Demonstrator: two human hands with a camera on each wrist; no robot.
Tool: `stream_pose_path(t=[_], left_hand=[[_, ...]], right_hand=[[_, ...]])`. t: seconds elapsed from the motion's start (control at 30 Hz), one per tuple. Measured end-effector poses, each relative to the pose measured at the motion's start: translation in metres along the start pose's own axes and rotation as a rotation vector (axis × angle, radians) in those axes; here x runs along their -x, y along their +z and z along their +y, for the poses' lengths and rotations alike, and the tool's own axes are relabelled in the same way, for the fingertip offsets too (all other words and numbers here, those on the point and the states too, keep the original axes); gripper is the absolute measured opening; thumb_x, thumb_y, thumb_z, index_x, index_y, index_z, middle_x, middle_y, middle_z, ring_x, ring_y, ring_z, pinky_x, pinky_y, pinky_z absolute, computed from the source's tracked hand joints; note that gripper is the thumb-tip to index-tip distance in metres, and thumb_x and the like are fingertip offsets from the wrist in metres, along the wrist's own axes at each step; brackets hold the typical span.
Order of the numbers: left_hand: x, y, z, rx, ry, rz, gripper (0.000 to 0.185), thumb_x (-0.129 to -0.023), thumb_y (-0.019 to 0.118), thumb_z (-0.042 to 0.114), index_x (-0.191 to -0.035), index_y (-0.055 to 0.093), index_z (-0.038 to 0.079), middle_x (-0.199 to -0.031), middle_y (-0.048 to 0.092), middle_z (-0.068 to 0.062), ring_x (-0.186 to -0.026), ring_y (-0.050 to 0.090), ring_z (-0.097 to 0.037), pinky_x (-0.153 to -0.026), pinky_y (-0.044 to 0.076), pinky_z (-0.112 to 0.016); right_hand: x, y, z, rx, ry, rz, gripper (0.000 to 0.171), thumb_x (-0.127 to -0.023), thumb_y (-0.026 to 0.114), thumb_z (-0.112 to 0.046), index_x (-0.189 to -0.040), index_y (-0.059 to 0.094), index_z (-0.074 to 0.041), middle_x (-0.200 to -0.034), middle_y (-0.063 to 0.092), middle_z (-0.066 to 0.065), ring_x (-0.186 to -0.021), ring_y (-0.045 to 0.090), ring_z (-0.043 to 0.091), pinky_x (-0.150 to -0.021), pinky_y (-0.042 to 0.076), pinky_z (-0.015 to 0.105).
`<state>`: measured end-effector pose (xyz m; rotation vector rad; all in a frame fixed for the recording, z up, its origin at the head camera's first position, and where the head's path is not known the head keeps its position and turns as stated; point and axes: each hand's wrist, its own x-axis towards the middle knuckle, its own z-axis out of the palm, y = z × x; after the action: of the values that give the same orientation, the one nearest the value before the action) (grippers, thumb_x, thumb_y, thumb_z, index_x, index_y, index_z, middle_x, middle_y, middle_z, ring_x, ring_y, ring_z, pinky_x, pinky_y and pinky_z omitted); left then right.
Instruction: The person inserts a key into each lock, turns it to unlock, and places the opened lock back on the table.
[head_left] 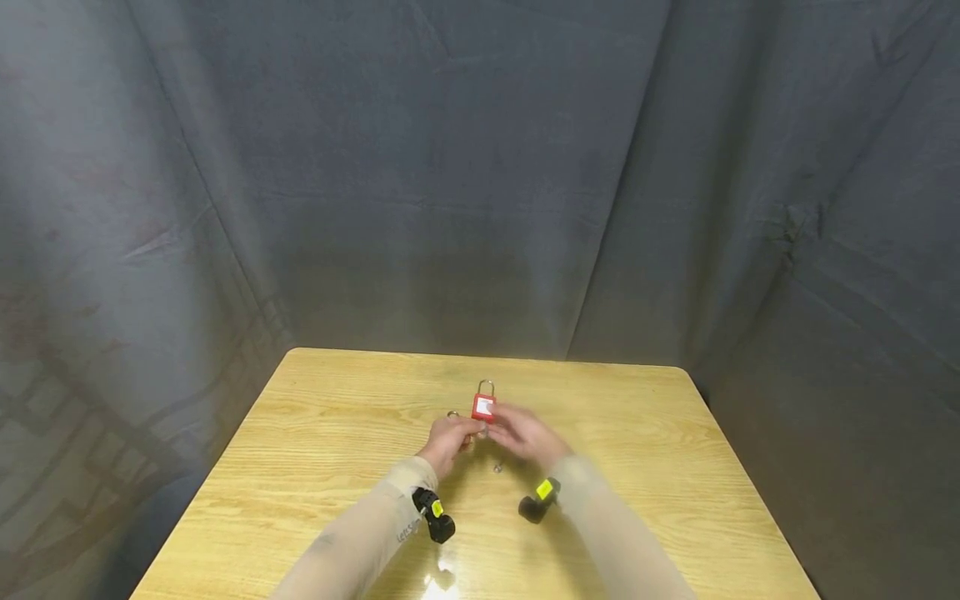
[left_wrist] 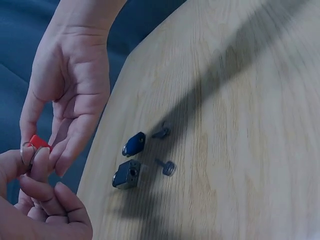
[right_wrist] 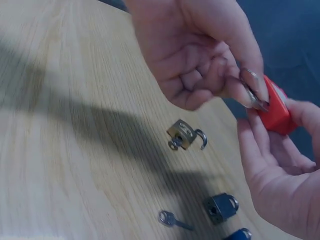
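A red padlock [head_left: 483, 406] with a white label is gripped between the thumb and fingers of my right hand [right_wrist: 285, 175], its metal shackle pointing away from me. My left hand [head_left: 447, 440] pinches a key on a ring [right_wrist: 248, 80] against the padlock's bottom end. Whether the key is inside the keyhole I cannot tell. Below the left hand, in the right wrist view, lies a brass padlock [right_wrist: 181, 134] with its shackle open and a key in it.
On the wooden table [head_left: 360, 392] lie a dark padlock [left_wrist: 126, 175] and a blue padlock [left_wrist: 134, 143]. Two loose keys lie beside them: one key [left_wrist: 168, 168] by the dark padlock, another key [left_wrist: 162, 131] by the blue one. Grey curtains [head_left: 450, 167] surround the table.
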<state>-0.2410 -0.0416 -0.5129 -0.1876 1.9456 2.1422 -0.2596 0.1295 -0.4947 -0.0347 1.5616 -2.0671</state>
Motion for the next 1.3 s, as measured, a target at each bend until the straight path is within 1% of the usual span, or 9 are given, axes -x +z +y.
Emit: stream_pose_path(t=[0.13,0.53,0.67,0.73,0.8,0.93,1.07,1.2,1.3], left_hand=[[-0.001,-0.001,0.001,-0.011,-0.023,0.001,0.022,-0.084,0.07,0.012,-0.099,0.068,-0.005,-0.074,0.064,0.002,-0.061,0.049,-0.007,-0.064,0.046,-0.024],[0.003,-0.002,-0.002,0.051,-0.161,-0.154,0.03,-0.095,0.061,0.027,-0.107,0.066,0.0,-0.08,0.069,0.001,-0.062,0.055,-0.003,-0.064,0.05,-0.018],[0.004,0.0,-0.004,0.126,-0.204,-0.245,0.047,-0.101,0.044,0.037,-0.122,0.057,-0.003,-0.098,0.07,-0.007,-0.081,0.063,-0.012,-0.085,0.053,-0.029],[0.005,0.0,-0.005,0.17,-0.202,-0.298,0.051,-0.103,0.037,0.037,-0.128,0.052,-0.005,-0.11,0.067,-0.012,-0.099,0.063,-0.023,-0.1,0.047,-0.04],[0.005,0.0,-0.007,0.212,-0.193,-0.334,0.052,-0.104,0.035,0.035,-0.132,0.048,-0.006,-0.117,0.064,-0.015,-0.111,0.059,-0.03,-0.108,0.039,-0.047],[0.004,0.001,-0.008,0.248,-0.18,-0.342,0.047,-0.103,0.039,0.029,-0.133,0.049,-0.005,-0.116,0.065,-0.014,-0.109,0.061,-0.027,-0.111,0.037,-0.047],[0.002,0.002,-0.009,0.115,-0.129,-0.302,0.039,-0.101,0.046,0.026,-0.124,0.058,-0.003,-0.106,0.069,-0.011,-0.088,0.065,-0.014,-0.094,0.052,-0.034],[0.0,0.002,-0.009,-0.187,0.014,-0.248,0.033,-0.1,0.049,0.025,-0.106,0.068,-0.002,-0.09,0.071,-0.011,-0.07,0.062,-0.011,-0.069,0.054,-0.026],[0.0,0.001,-0.007,-0.43,0.138,-0.199,0.034,-0.101,0.048,0.024,-0.095,0.07,-0.002,-0.08,0.07,-0.011,-0.065,0.061,-0.013,-0.063,0.052,-0.025]], right_hand=[[-0.006,0.0,0.005,-0.056,0.037,0.051,0.052,-0.099,0.054,-0.02,-0.141,0.038,0.005,-0.136,0.051,0.023,-0.119,0.059,0.024,-0.101,0.047,0.029],[0.01,-0.003,0.006,0.208,-0.074,-0.025,0.046,-0.102,0.047,-0.022,-0.141,0.041,0.001,-0.141,0.049,0.019,-0.129,0.051,0.028,-0.105,0.044,0.029],[0.014,-0.002,0.005,0.268,-0.091,-0.018,0.047,-0.102,0.046,-0.022,-0.143,0.04,0.0,-0.142,0.048,0.018,-0.13,0.049,0.029,-0.107,0.041,0.033],[0.014,-0.002,0.004,0.307,-0.095,-0.013,0.047,-0.103,0.045,-0.024,-0.144,0.04,-0.002,-0.141,0.05,0.017,-0.128,0.051,0.028,-0.108,0.041,0.034],[0.013,0.0,0.001,0.235,-0.063,0.005,0.051,-0.101,0.049,-0.028,-0.143,0.041,-0.001,-0.138,0.052,0.017,-0.125,0.053,0.027,-0.108,0.041,0.035],[0.011,0.001,-0.001,0.227,-0.049,0.021,0.05,-0.1,0.051,-0.03,-0.14,0.044,0.0,-0.132,0.057,0.016,-0.119,0.058,0.024,-0.106,0.043,0.035],[0.011,0.002,-0.001,0.226,-0.051,0.024,0.052,-0.1,0.052,-0.031,-0.14,0.043,0.002,-0.131,0.057,0.017,-0.119,0.058,0.026,-0.106,0.043,0.036],[0.006,0.002,0.001,0.148,-0.035,0.019,0.053,-0.1,0.052,-0.027,-0.141,0.04,0.006,-0.135,0.053,0.021,-0.122,0.055,0.027,-0.106,0.043,0.035],[0.0,0.002,0.003,0.077,0.007,0.055,0.051,-0.098,0.054,-0.023,-0.139,0.042,0.005,-0.134,0.053,0.022,-0.119,0.059,0.025,-0.101,0.047,0.03]])
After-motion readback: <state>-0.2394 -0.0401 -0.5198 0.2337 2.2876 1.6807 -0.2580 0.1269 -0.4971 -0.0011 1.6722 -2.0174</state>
